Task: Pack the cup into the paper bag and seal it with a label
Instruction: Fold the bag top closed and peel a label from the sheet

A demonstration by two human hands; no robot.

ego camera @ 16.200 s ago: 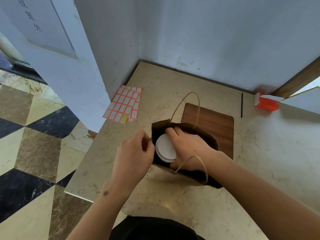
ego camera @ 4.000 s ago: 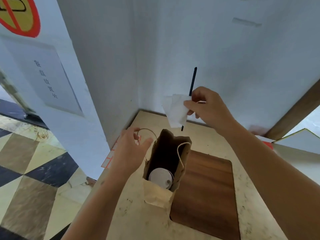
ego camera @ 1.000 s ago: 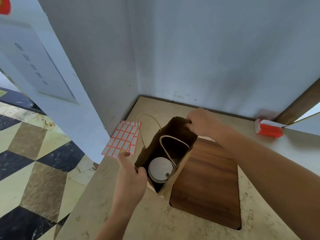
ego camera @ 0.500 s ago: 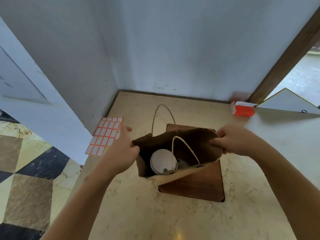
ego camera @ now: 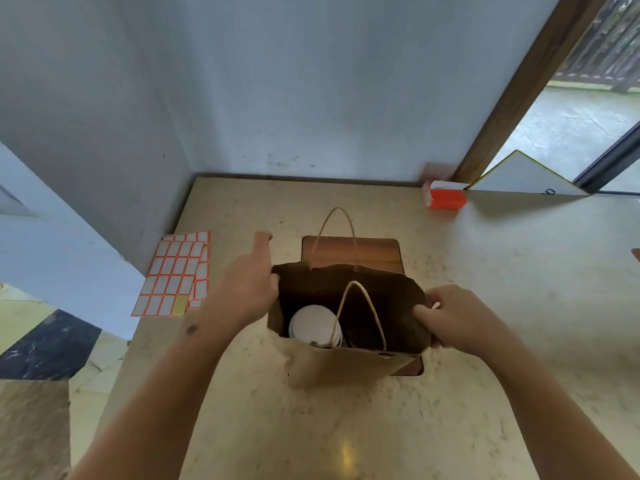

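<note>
Label sheet [ego camera: 175,273]: white stickers with orange borders, one yellowish cell at its near edge, lying flat on the beige stone counter [ego camera: 519,289] to the left of the paper bag [ego camera: 332,367], near the wall corner and apart from the bag.

Left hand [ego camera: 242,292]: placed against the left rim of the bag, thumb raised and pointing away from the body, fingers at the bag's edge. Whether they curl round the paper cannot be told from this view.

Paper bag: brown, standing upright on the counter with its mouth open. Two twine handles are visible, one rising at the far rim, one looping over the opening from the near rim. The bag stands partly over a wooden inset panel [ego camera: 349,251] set in the counter.

Cup [ego camera: 313,327]: inside the bag, toward its left side, white lid facing up.

Right hand [ego camera: 457,317]: pinching the right rim of the bag, fingers curled on the paper.

Orange and white box [ego camera: 445,195]: on the counter beyond and right of the bag, by the wall.
</note>
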